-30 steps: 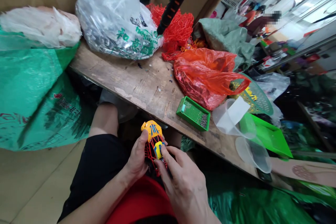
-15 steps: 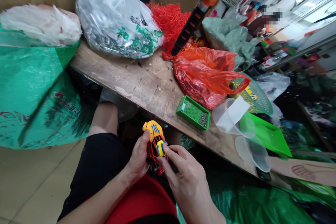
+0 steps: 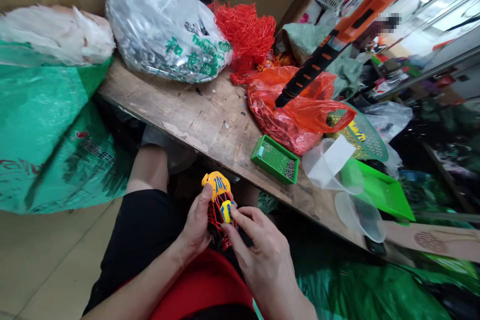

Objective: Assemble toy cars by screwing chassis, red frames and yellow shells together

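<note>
My left hand grips the red-latticed yellow toy, my right hand pinching it, just off the wooden bench edge; green lettering marks the clear bag beyond.

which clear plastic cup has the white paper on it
The upper clear plastic cup, nearest the red plastic bag; the lower cup has no paper on it.

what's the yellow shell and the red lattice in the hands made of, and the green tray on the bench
The yellow shell looks like glossy moulded plastic, with a smooth shine and blue marks. The red lattice seems to be thin plastic strands, though it's too small to be sure. The green tray also looks like moulded plastic, with crisp edges.
</note>
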`<state>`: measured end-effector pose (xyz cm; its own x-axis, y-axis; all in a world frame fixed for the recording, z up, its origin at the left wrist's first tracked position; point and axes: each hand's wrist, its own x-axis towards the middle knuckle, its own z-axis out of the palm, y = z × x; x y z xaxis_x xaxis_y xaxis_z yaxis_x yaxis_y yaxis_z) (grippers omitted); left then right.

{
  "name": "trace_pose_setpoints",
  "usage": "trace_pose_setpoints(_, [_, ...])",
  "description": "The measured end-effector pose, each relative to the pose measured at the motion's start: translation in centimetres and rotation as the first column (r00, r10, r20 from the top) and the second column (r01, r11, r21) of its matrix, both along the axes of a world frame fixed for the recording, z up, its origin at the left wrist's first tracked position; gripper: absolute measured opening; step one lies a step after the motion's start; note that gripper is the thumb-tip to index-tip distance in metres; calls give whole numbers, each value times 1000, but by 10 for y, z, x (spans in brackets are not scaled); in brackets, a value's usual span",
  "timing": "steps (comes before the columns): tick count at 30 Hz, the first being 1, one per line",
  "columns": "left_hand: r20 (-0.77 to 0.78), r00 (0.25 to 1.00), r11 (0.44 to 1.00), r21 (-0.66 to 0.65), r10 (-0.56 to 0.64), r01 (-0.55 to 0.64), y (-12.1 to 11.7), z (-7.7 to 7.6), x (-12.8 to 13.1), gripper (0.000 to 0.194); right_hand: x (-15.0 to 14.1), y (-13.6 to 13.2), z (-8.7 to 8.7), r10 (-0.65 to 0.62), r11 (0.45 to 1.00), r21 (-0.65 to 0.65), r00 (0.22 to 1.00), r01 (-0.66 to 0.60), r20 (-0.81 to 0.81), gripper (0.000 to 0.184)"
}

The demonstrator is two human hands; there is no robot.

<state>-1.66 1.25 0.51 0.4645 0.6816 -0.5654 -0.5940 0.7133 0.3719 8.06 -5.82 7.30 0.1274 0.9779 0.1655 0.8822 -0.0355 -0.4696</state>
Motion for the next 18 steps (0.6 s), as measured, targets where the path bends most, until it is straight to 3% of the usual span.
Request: trace_pose_setpoints(18, [-13,1000,1000,12,24,-24,-1,0,4,61,1,7,1,-43,993,107,991,56,-123,8])
